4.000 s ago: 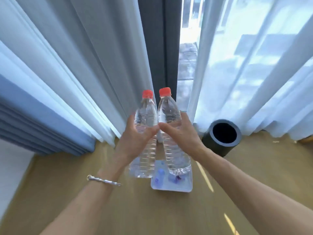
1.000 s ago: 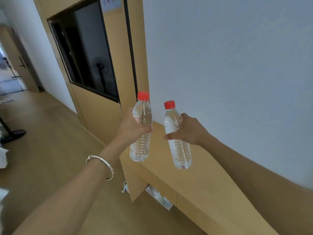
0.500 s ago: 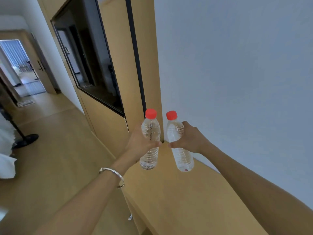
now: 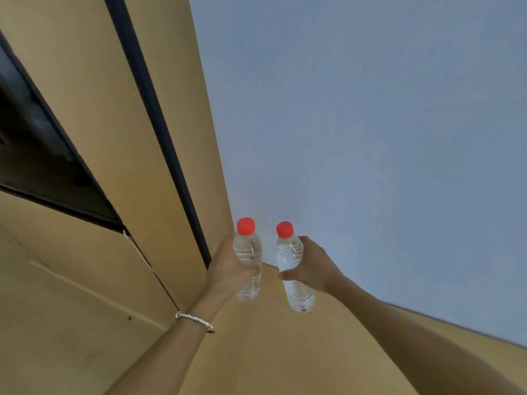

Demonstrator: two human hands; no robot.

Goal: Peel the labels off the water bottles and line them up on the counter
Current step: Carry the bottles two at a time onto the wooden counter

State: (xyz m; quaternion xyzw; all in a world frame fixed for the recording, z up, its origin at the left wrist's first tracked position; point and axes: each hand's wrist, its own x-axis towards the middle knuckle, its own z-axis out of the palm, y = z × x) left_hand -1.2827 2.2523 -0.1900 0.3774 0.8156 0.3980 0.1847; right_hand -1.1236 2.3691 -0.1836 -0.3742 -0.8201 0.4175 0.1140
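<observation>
I hold two clear water bottles with red caps and no labels, both upright above the wooden counter (image 4: 285,352). My left hand (image 4: 229,269) is wrapped around the middle of the left bottle (image 4: 248,252). My right hand (image 4: 312,265) grips the right bottle (image 4: 288,253), which leans slightly to the right at its base. The bottles are apart by about a hand's width, near the counter's far end by the wall. The left bottle's base looks close to the counter surface; whether it touches I cannot tell.
A white wall (image 4: 370,124) runs behind the counter. To the left stands a tall wooden panel (image 4: 159,138) with a black vertical strip (image 4: 159,132), and a dark screen (image 4: 42,166) set in the cabinet. A silver bracelet (image 4: 194,320) is on my left wrist.
I have turned from the curtains and floor to the wall counter and come closer. Both bottles have moved forward over the counter's far end, and the view has tilted toward the wall.
</observation>
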